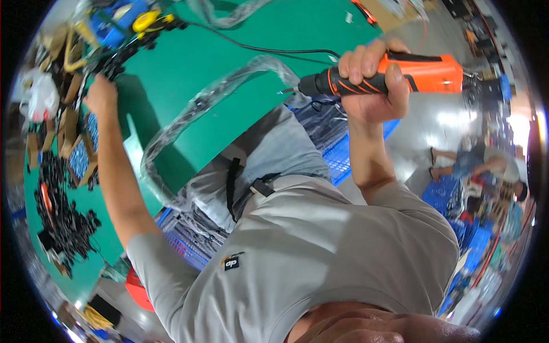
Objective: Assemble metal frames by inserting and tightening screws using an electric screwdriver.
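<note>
My right hand (pixel 372 77) is wrapped round an orange and black electric screwdriver (pixel 426 71), its bit pointing left over the table's near edge. A black cord (pixel 257 50) runs from near that hand to the far left. Below the bit, a curved bar wrapped in clear plastic (pixel 197 106) lies across the green table (pixel 240 120), its near end by my lap. At the far left, my left hand (pixel 102 94) reaches to a heap of small black parts (pixel 116 64). Its fingertips are hidden, so any hold does not show.
Open cardboard boxes (pixel 70 123) of small parts and a white plastic bag (pixel 43 94) stand at the left. Nearer lies a pile of black parts (pixel 66 214). Another wrapped bar (pixel 226 22) lies at the back. A blue basket (pixel 338 163) stands beside my lap; another person (pixel 486 163) is far right.
</note>
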The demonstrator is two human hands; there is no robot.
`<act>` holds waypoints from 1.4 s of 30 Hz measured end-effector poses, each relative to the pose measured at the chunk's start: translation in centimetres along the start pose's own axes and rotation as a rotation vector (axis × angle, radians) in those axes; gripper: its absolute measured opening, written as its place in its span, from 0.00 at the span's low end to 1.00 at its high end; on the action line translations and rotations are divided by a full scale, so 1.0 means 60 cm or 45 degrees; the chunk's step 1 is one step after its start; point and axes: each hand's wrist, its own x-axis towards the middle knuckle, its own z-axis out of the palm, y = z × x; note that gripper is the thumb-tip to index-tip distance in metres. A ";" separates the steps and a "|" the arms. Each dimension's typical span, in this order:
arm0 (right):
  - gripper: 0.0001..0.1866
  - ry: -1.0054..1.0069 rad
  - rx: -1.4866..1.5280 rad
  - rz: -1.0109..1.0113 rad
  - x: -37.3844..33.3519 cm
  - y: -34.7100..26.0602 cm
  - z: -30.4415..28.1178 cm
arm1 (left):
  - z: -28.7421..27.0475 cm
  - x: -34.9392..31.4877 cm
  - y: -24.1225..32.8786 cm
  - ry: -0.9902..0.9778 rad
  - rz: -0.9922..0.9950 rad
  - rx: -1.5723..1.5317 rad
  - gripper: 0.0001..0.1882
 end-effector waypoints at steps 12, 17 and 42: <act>0.18 0.040 -0.140 -0.167 -0.031 -0.053 -0.101 | -0.160 -0.329 0.334 -0.164 1.158 -1.566 0.15; 0.22 0.210 -0.076 -0.264 -0.036 -0.050 -0.093 | -0.157 -0.397 0.404 -0.259 1.294 -1.605 0.16; 0.17 0.031 -0.614 0.106 -0.056 0.010 -0.095 | -0.112 -0.376 0.495 -0.225 1.749 -1.344 0.15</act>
